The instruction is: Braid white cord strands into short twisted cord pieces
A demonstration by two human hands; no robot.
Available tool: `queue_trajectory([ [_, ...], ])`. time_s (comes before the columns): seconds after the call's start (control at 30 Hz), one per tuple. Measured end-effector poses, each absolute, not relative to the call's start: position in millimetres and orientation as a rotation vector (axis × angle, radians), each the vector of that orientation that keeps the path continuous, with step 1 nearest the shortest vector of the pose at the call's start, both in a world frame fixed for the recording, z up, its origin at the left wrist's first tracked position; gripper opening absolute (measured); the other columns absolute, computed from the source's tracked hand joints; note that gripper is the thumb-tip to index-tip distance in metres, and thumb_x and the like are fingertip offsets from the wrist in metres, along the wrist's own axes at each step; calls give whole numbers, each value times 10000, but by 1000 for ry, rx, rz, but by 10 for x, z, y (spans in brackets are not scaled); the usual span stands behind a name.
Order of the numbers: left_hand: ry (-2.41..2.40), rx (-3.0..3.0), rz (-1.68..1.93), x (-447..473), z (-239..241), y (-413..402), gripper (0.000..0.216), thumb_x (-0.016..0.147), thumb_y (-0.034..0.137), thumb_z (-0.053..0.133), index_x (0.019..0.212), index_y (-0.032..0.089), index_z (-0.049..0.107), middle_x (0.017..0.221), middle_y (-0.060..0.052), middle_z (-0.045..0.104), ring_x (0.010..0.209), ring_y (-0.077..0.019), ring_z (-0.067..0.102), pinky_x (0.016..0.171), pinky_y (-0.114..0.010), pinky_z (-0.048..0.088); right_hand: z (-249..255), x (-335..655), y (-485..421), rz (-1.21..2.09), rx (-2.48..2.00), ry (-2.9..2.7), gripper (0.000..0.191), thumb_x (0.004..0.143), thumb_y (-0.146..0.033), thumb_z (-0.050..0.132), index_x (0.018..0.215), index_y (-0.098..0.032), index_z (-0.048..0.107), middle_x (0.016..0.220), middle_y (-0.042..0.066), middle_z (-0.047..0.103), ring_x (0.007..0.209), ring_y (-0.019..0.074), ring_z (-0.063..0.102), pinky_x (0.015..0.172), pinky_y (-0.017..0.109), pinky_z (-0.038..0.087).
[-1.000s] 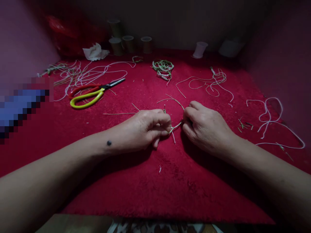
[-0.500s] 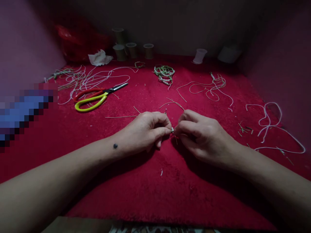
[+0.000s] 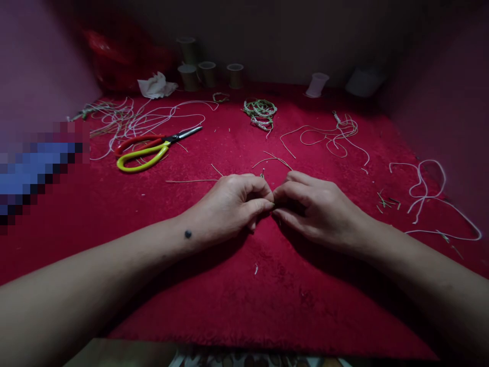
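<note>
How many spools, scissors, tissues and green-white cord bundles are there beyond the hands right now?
Spools: 4
Scissors: 1
Crumpled tissue: 1
Green-white cord bundle: 1
Total: 7

Red cloth, matt w/ fuzzy nap, is laid over counter [image 3: 229, 306]. On scissors [image 3: 153, 148]: shiny metal blades, glossy plastic handles. Thin matt string is seen in held strand [image 3: 272, 205] & loose cords [image 3: 324, 135].
</note>
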State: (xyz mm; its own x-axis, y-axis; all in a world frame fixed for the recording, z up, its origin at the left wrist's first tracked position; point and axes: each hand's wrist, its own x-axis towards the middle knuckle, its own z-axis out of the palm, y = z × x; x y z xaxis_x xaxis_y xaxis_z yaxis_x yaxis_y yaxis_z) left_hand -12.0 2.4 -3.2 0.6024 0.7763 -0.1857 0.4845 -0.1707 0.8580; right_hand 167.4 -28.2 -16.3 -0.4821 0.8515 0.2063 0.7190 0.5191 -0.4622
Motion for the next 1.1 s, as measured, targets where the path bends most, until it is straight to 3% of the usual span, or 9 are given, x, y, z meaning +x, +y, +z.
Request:
queue_trajectory([
  [0.13,1021,1820,380,-115,-38,27,95,797,131,511,732,136,579,461,55,508,407,-37,460,424,-126,362,-201,1680,-242,482,-1268,-2299,103,809,-155,532,804,-137,634,728,22,546,640,107,489,583,227,369],
  [0.4,1056,1663,262,-115,9,36,67,801,138,502,840,158,552,483,59,521,336,-54,444,320,-140,327,-179,1695,-218,658,-1259,-2166,81,782,-106,548,784,-142,620,686,-8,531,608,84,467,554,199,360],
  [0.8,1090,1758,338,-92,-22,12,89,818,172,491,774,154,566,448,59,499,341,-36,427,354,-124,325,-159,1675,-242,756,-1290,-2118,64,751,-98,533,748,-139,581,665,-21,501,587,78,441,540,206,343],
  [0.9,1104,1801,386,-95,-23,12,67,808,161,499,817,154,565,495,54,514,404,-50,467,411,-143,368,-141,1677,-243,837,-1320,-2089,52,762,-128,532,741,-138,578,622,-30,493,557,75,430,513,203,331],
  [1.1,989,2445,674,-169,-69,-62,105,818,170,505,869,185,594,816,-25,556,721,-107,529,623,-203,418,-85,1705,-175,1002,-1364,-2028,106,788,-198,518,736,-135,586,585,-29,496,535,77,423,483,205,317],
])
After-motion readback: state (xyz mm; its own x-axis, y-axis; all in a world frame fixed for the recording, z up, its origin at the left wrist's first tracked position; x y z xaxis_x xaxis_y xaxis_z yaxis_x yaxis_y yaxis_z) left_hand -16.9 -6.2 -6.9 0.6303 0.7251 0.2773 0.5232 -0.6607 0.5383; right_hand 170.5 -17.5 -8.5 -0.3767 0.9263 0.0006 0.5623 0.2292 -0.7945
